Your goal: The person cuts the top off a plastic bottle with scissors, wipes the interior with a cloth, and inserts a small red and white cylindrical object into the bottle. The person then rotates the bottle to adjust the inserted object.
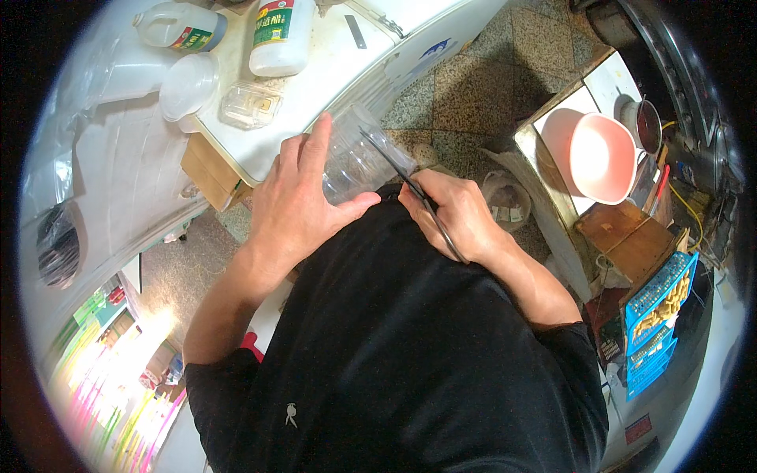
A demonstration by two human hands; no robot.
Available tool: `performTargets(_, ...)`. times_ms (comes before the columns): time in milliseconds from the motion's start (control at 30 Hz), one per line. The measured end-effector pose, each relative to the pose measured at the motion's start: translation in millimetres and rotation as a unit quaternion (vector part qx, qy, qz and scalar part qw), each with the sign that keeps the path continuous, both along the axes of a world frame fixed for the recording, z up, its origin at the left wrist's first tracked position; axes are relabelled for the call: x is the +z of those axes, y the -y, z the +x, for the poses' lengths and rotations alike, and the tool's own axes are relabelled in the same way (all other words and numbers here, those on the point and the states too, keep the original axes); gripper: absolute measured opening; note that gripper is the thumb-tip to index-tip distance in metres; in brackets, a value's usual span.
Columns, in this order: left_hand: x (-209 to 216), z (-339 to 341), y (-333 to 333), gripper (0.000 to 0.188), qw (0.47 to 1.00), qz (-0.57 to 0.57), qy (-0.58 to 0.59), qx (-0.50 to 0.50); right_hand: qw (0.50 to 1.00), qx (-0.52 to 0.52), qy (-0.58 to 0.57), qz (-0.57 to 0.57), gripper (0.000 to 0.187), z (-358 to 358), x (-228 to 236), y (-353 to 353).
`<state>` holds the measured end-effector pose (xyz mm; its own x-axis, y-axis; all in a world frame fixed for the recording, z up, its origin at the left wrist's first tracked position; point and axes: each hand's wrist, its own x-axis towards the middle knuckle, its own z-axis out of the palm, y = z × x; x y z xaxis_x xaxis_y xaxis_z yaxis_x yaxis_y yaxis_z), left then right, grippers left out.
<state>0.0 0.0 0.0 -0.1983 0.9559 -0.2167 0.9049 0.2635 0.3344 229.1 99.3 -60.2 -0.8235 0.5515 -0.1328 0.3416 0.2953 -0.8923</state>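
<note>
In front of my chest, my left hand grips a clear plastic container, its thumb along the near end and its fingers spread up the left side. My right hand is closed round a dark slender tool. The tool's thin end slants up and left across the right part of the container; whether it lies inside or in front of the clear wall I cannot tell. Its exact kind is not plain.
On the white freezer top at the left stand a white jug, a translucent jug and a clear clamshell box. A pink basin sits on the counter at right, near a blue basket.
</note>
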Motion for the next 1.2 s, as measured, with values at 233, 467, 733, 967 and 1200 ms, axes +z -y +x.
performTargets(233, -6, 4, 4, 0.116, 0.999, 0.04, -0.028, -0.021, 1.0, -0.01, -0.015, 0.005, 0.013, -1, 1, 3)
performTargets(467, 0, 1, 3, 0.114, 0.996, 0.08, -0.013, -0.022, 0.998, -0.029, -0.049, 0.031, 0.01, -2, -11, 8)
performTargets(733, 23, -29, -11, 0.106, 0.951, -0.113, 0.271, 0.093, 0.994, -0.036, -0.103, 0.03, 0.02, -1, -8, 6)
performTargets(967, 23, -11, -3, 0.107, 0.971, -0.096, 0.213, 0.048, 0.996, -0.013, -0.088, -0.013, 0.019, 4, 5, 4)
performTargets(1200, 11, -7, 5, 0.112, 0.992, -0.058, 0.109, 0.002, 0.999, 0.005, -0.012, -0.046, 0.016, 8, 7, 8)
